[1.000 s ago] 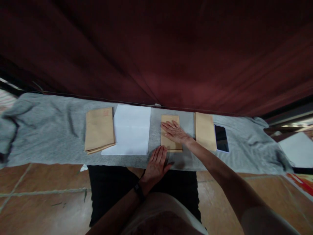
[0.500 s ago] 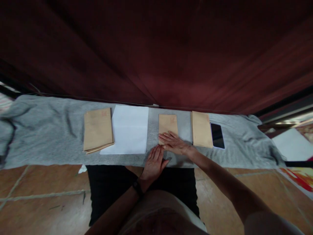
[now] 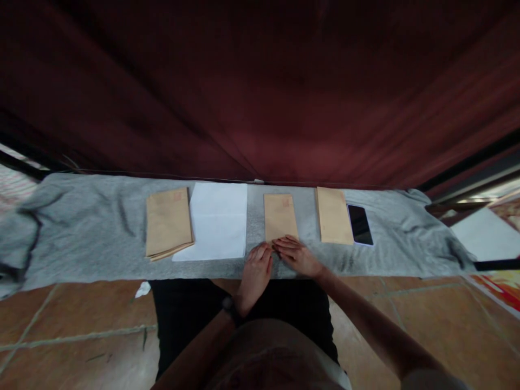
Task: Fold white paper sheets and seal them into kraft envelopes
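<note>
A small brown paper envelope (image 3: 280, 216) lies upright in front of me, with a faint reddish mark near its top right. My left hand (image 3: 257, 266) is at its near left corner, fingers bent and pressed together on the edge. My right hand (image 3: 296, 254) is closed at the same near edge, its fingertips close to those of the left. Both hands cover the envelope's near end, so the fold there is hidden. Left of it lie white paper sheets (image 3: 219, 222), partly under a stack of brown envelopes (image 3: 168, 222).
More brown envelopes (image 3: 334, 216) lie to the right, beside a dark-screened phone (image 3: 359, 225). A grey cloth (image 3: 394, 233) covers the narrow surface. Dark red fabric (image 3: 260, 108) hangs behind it. A crumpled white scrap (image 3: 142, 290) is on the tiled floor.
My right hand has slid from lying flat on the envelope down to its near edge, and its fingers have curled. My left hand stays at that edge. The view has shifted slightly.
</note>
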A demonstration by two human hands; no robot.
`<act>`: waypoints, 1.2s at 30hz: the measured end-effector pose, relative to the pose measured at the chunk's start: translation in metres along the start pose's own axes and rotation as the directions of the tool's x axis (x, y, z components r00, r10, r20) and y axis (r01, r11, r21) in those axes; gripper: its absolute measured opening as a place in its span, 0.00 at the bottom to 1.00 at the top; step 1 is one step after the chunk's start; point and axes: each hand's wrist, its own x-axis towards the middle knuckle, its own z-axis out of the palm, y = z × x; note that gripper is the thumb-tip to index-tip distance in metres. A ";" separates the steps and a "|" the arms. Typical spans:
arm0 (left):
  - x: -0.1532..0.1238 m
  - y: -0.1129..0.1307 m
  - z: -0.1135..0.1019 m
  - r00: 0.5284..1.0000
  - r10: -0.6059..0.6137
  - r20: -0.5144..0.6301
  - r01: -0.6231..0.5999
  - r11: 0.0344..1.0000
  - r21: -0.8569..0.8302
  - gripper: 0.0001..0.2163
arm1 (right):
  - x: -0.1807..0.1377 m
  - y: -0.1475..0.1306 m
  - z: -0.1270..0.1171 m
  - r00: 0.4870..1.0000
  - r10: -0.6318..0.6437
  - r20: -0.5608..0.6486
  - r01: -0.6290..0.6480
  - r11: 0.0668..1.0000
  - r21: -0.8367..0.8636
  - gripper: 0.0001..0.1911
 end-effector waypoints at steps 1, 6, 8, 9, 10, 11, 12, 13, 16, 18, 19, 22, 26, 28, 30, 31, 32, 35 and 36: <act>0.003 -0.001 0.000 1.000 -0.003 0.003 0.003 1.000 0.018 0.12 | -0.001 0.000 0.003 0.999 0.018 -0.050 -0.017 1.000 0.003 0.18; 0.017 -0.005 -0.004 0.998 -0.005 0.067 -0.002 0.995 0.100 0.11 | 0.001 -0.012 0.009 0.990 0.059 -0.127 -0.059 0.998 0.006 0.17; 0.019 -0.008 -0.007 0.995 -0.003 0.096 -0.007 0.995 0.103 0.11 | 0.001 -0.020 0.009 0.989 0.071 -0.130 -0.069 0.997 0.017 0.17; 0.019 -0.011 -0.009 0.994 0.004 0.107 -0.015 0.995 0.100 0.12 | 0.001 -0.023 0.009 0.988 0.076 -0.133 -0.073 0.997 0.028 0.17; 0.018 -0.013 -0.010 0.993 0.018 0.117 -0.029 0.995 0.093 0.13 | 0.000 -0.024 0.008 0.988 0.079 -0.133 -0.073 0.996 0.043 0.16; 0.016 -0.016 -0.011 0.991 0.039 0.125 -0.049 0.995 0.082 0.14 | 0.000 -0.024 0.005 0.989 0.080 -0.127 -0.072 0.995 0.062 0.15; 0.014 -0.019 -0.011 0.989 0.063 0.131 -0.072 0.995 0.069 0.14 | 0.001 -0.022 0.002 0.989 0.085 -0.123 -0.076 0.994 0.080 0.16; 0.012 -0.022 -0.011 0.988 0.083 0.132 -0.092 0.994 0.058 0.15 | 0.003 -0.017 -0.002 0.987 0.097 -0.125 -0.086 0.992 0.091 0.16; 0.007 -0.029 -0.009 0.988 0.097 0.119 -0.104 0.993 0.059 0.14 | 0.018 0.009 -0.020 0.962 0.190 -0.196 -0.188 0.982 0.026 0.22; 0.004 -0.031 -0.007 0.991 0.090 0.103 -0.098 0.992 0.076 0.13 | 0.035 0.032 -0.030 0.954 0.231 -0.193 -0.257 0.958 -0.124 0.25; 0.004 -0.031 -0.007 0.991 0.092 0.095 -0.100 0.992 0.079 0.14 | 0.045 0.043 -0.033 0.950 0.247 -0.193 -0.276 0.950 -0.147 0.27; 0.004 -0.031 -0.006 0.990 0.114 0.078 -0.119 0.991 0.063 0.13 | 0.072 0.069 -0.034 0.946 0.269 -0.180 -0.301 0.936 -0.183 0.28; 0.005 -0.029 -0.008 0.992 0.116 0.058 -0.118 0.992 0.040 0.10 | 0.090 0.082 -0.025 0.957 0.269 -0.109 -0.289 0.924 -0.250 0.29; 0.005 -0.027 -0.010 0.991 0.124 0.059 -0.126 0.992 0.027 0.10 | 0.091 0.082 -0.021 0.964 0.254 -0.076 -0.265 0.917 -0.297 0.30; 0.004 -0.026 -0.012 0.987 0.141 0.071 -0.142 0.990 0.011 0.12 | 0.087 0.078 -0.018 0.973 0.225 -0.050 -0.229 0.919 -0.322 0.32; 0.004 -0.025 -0.013 0.986 0.144 0.078 -0.146 0.989 0.008 0.12 | 0.084 0.075 -0.017 0.977 0.207 -0.040 -0.209 0.924 -0.320 0.32; 0.004 -0.024 -0.013 0.986 0.143 0.084 -0.144 0.990 0.008 0.13 | 0.081 0.072 -0.016 0.982 0.188 -0.026 -0.186 0.931 -0.314 0.32; 0.004 -0.023 -0.013 0.988 0.125 0.092 -0.127 0.992 0.022 0.13 | 0.071 0.058 -0.014 0.992 0.126 0.027 -0.112 0.949 -0.294 0.32; 0.004 -0.023 -0.012 0.988 0.122 0.092 -0.125 0.992 0.027 0.13 | 0.067 0.053 -0.013 0.993 0.106 0.044 -0.089 0.953 -0.288 0.32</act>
